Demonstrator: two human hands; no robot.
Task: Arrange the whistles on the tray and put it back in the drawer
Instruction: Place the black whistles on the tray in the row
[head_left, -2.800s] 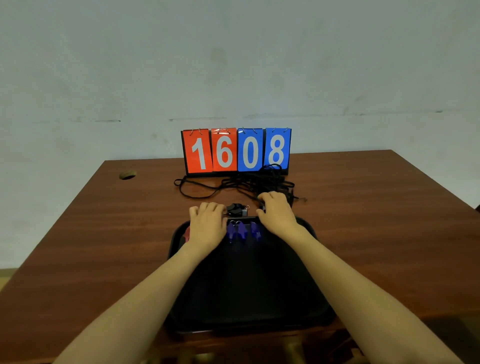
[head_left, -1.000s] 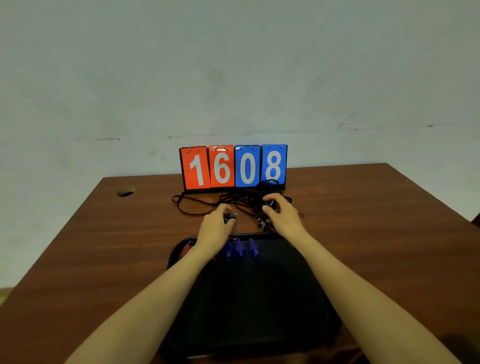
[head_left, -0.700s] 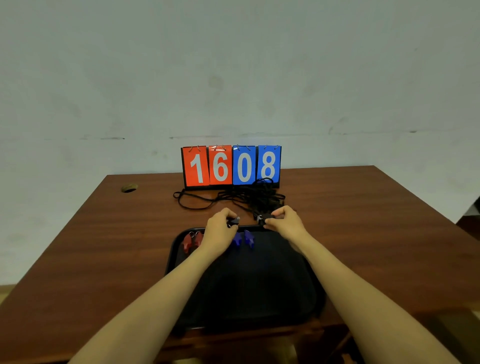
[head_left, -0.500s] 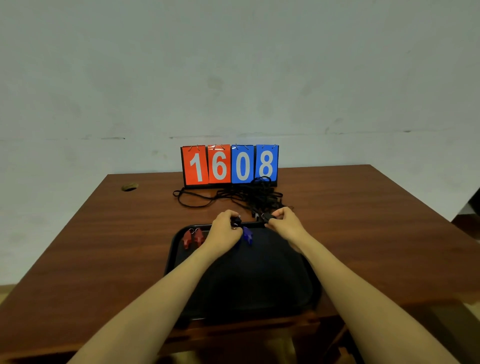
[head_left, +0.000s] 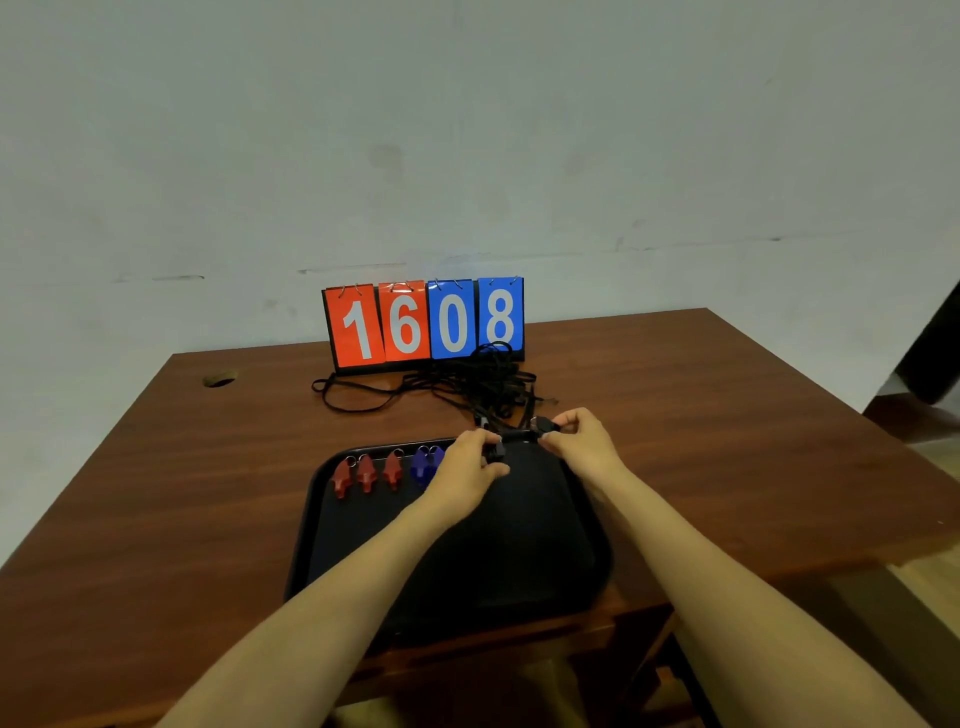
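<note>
Nearest me, the black tray (head_left: 509, 561) sits at the front edge of the table (head_left: 156, 493) under both forearms, most of its floor bare. Left of the left hand (head_left: 467, 470), along the tray's far rim, three red whistles (head_left: 366, 473) lie in a row with blue whistles (head_left: 426, 464) beside them, partly hidden by that hand. The left hand pinches a small black whistle (head_left: 497, 451) over the far rim. The right hand (head_left: 582, 441), just beyond the rim, pinches a second black whistle (head_left: 543, 425). I judge the arranging about half done: the black ones are unplaced, and the tray has yet to go into a drawer, which I cannot see. Beyond the hands lies a tangle of black cords (head_left: 467, 384), then a flip scoreboard (head_left: 423, 325) reading 16 on red and 08 on blue.
</note>
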